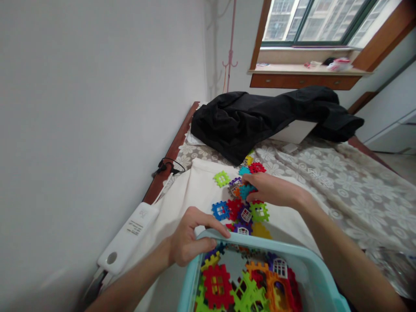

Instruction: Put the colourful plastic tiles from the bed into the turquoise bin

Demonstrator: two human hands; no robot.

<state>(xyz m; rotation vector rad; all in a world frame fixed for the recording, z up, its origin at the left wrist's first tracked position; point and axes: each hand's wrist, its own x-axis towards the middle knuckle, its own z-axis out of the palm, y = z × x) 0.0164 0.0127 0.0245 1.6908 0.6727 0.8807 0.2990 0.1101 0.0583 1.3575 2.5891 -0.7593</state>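
My left hand is closed on the far left rim of a light blue plastic bin, fingers over the edge and thumb inside. Colourful notched plastic building pieces lie in the bin, among them a red window piece and a lime green one. Beyond the bin, my right hand reaches over loose pieces on a white cloth, its fingers closed around a teal building piece. Near it are a blue window piece, a lime green piece with eyes and a red piece.
The white cloth covers part of a bed with a floral sheet. Black fabric is heaped at the far end over a white box. A white power strip with cables lies along the left wall.
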